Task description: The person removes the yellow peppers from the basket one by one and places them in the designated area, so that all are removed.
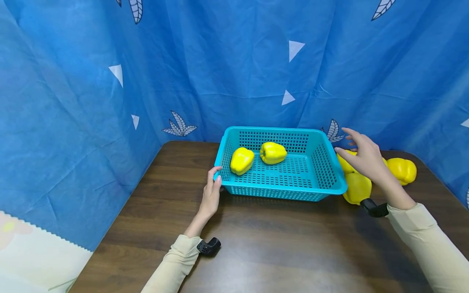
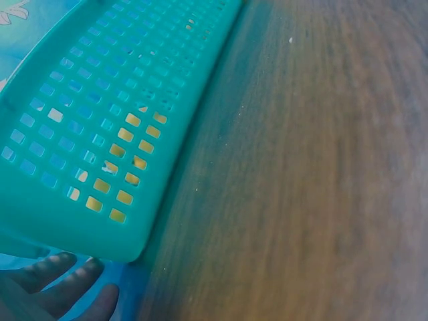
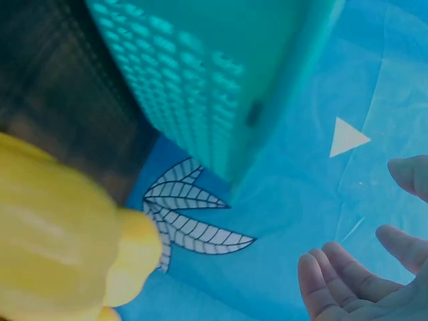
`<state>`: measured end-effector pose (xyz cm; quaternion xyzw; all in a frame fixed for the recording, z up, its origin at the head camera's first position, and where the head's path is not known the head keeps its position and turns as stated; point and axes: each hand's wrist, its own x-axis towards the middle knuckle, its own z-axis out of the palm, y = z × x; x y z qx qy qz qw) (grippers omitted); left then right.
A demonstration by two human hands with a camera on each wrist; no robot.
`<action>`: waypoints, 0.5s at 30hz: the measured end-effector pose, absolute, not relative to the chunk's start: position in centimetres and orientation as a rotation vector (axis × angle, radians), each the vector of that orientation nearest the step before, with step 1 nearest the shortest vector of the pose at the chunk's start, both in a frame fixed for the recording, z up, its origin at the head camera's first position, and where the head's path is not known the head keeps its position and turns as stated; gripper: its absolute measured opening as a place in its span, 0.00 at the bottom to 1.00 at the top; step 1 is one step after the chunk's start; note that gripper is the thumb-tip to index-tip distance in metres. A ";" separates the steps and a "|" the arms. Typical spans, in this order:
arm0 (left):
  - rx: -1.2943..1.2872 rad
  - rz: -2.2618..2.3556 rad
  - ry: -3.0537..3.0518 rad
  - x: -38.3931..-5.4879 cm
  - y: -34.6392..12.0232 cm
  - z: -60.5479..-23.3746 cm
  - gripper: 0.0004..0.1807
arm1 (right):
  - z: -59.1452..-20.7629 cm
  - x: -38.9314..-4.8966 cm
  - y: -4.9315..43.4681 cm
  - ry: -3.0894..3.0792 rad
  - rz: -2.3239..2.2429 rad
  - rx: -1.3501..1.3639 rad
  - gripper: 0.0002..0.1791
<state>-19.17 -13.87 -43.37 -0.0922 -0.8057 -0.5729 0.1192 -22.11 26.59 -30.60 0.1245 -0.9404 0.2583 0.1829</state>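
Note:
A turquoise plastic basket (image 1: 271, 191) with two yellow bell peppers in it stands on the table: one pepper (image 1: 242, 161) near its left end, the other (image 1: 273, 153) toward the back. My left hand (image 1: 210, 197) holds the basket's rim at the left front corner. In the left wrist view its fingertips (image 2: 83, 271) lie right at the basket's end wall. Off the basket's right end, my right hand (image 1: 362, 156) hovers over more yellow bell peppers (image 1: 357, 188), thumb and fingers spread with nothing between them. It partly hides those peppers from the head view.
Another yellow pepper (image 1: 402, 171) lies farther right, by the table's right edge. A blue curtain (image 1: 249, 73) with white triangles and leaf prints hangs right behind the table. Dark wood tabletop (image 1: 278, 236) stretches in front of the basket.

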 end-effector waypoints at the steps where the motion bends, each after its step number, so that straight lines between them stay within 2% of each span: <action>1: -0.266 -1.672 -2.356 -19.1 -13.9 -43.4 0.22 | -30.5 -22.3 26.4 -2.648 0.727 0.358 0.33; 15: -0.279 -1.632 -2.347 -18.9 -13.7 -43.5 0.22 | -30.1 -24.6 23.7 -2.603 0.739 0.445 0.33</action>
